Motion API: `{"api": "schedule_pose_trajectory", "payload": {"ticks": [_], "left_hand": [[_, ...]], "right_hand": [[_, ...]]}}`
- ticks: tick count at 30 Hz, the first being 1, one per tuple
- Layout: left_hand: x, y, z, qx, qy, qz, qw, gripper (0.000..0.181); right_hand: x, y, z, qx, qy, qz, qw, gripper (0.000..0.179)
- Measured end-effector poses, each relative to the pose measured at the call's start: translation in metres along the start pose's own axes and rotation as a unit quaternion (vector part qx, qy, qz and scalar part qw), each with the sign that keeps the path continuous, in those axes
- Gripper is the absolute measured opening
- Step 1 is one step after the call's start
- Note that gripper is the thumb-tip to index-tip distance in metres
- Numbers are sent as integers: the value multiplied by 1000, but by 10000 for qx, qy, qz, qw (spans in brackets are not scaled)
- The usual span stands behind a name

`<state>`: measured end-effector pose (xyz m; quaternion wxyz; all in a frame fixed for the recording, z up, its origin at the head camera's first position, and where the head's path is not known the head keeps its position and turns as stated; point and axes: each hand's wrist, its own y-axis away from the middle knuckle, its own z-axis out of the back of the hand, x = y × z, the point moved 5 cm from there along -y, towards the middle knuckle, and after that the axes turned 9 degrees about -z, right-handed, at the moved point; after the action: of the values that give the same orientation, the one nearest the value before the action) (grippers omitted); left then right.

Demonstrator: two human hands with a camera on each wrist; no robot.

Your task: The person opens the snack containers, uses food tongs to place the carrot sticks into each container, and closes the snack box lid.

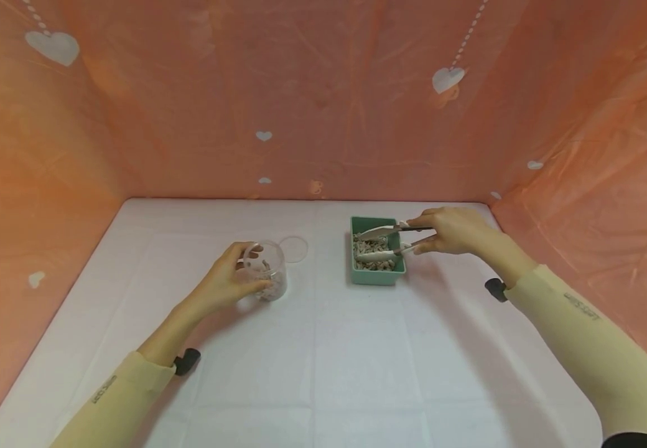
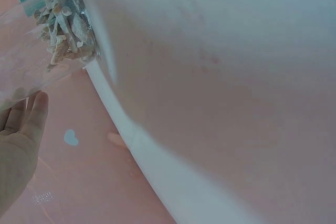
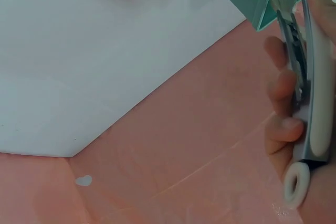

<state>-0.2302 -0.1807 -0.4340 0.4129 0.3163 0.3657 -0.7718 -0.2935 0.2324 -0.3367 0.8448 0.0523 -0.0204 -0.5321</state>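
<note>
My left hand (image 1: 225,280) curls round a clear jar (image 1: 275,286) that stands on the left-middle of the table. In the left wrist view, pale grey-brown dried pieces (image 2: 64,24) lie in the bottom of the jar. My right hand (image 1: 449,230) grips a pair of tongs (image 1: 413,228) with white handles, seen up close in the right wrist view. The two tong arms are spread apart, their white tips inside a green rectangular box (image 1: 376,279). More of the small dried pieces (image 1: 376,244) cover the bottom of the box, and the tips reach in among them.
A thin clear round lid (image 1: 293,249) lies flat just behind the jar, on its right. The table (image 1: 301,373) has a white cover. Orange cloth (image 1: 329,93) with white hearts hangs behind it and along both sides.
</note>
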Motion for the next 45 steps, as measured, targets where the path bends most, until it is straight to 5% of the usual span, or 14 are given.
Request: {"api": "schedule_pose_trajectory", "payload": {"ticks": [11,22,35,45], "left_hand": [[-1,-3,-1,23,-51,-8,10000,74],[-1,-2,-1,-11,-54,-46,10000,73],[-3,-2,-1,-3,-76,21,10000,75],[-3,-1,-1,-9,-91,24,10000,75]], "right_hand": [[-9,-5,-7,423,-374,-159,9983,56],[-6,-8,-8,122,-322,-118,9993,36],[-2,2,-8,-464,-71,68,9989,37],[-3,15,-3,-898,-376,419,9944,33]]}}
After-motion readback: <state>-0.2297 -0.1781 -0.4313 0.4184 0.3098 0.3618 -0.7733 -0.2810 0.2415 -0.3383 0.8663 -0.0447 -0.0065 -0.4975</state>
